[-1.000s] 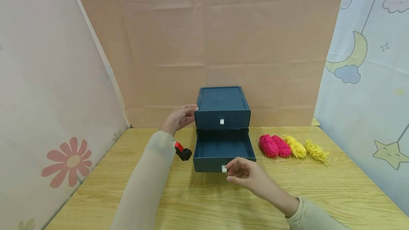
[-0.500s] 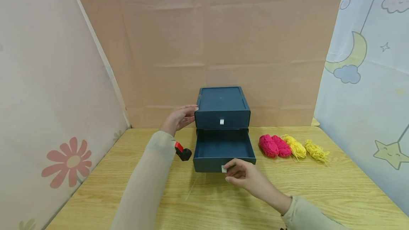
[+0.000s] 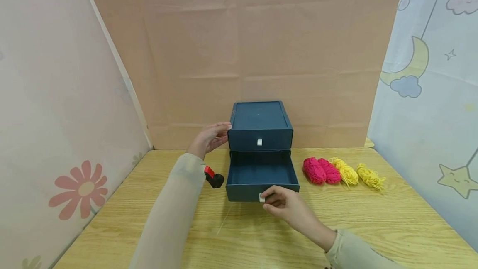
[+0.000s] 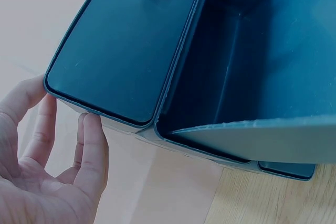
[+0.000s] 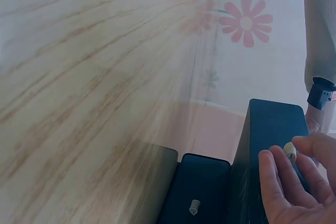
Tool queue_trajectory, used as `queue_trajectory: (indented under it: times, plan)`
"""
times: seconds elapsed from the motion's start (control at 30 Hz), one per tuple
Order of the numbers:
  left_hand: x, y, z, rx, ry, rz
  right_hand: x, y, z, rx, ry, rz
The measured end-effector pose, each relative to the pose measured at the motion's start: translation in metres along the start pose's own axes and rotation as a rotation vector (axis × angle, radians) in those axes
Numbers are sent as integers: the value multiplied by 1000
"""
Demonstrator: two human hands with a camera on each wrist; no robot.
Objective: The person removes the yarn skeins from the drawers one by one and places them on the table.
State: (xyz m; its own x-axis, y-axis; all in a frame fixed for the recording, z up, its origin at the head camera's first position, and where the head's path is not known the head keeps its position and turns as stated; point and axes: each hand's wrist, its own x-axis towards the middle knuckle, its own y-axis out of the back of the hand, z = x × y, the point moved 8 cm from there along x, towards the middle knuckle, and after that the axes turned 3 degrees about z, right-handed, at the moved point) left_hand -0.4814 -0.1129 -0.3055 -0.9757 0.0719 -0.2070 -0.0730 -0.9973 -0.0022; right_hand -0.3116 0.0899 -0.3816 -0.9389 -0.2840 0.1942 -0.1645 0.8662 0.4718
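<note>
A dark blue drawer unit [image 3: 259, 115] stands at the back of the table. Its middle drawer [image 3: 259, 169] is pulled out, with nothing inside it. My left hand [image 3: 207, 140] rests its fingertips against the left side of the top section, as the left wrist view also shows. My right hand [image 3: 289, 211] is at the front of the open drawer, its curled fingers around the small white pull tab [image 3: 262, 198]. In the right wrist view, that hand's fingertips lie on either side of the tab [image 5: 290, 150].
Right of the unit lie two pink yarn skeins [image 3: 322, 171] and two yellow ones [image 3: 344, 172] on the wooden table [image 3: 130, 211]. A closed bottom drawer [image 5: 202, 184] shows below the open one. Behind stands a tan backdrop [image 3: 194, 53]; patterned cloths flank both sides.
My right hand has shifted slightly left, bringing its fingertips closer onto the pull tab. The drawer, my left hand and the yarn have not moved.
</note>
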Motion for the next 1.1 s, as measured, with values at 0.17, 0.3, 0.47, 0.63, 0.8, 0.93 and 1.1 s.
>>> queue_trajectory:
  times: [0.17,0.3,0.47,0.63,0.8,0.93,1.1]
  plan:
    - [1,0,0,-4,-1,-4,2,0,0,-33,3,46]
    - [0,1,0,-14,0,1,3,0,1,-26,-7,78]
    - [0,1,0,-18,1,6,4,0,3,-4,-13,97]
    - [-1,1,0,-7,0,9,6,1,2,-3,4,110]
    - [-1,0,0,-13,3,12,11,3,3,-16,22,122]
    - [-1,0,0,-12,6,14,16,6,4,-18,24,132]
    - [0,0,0,-2,10,15,23,11,5,6,42,148]
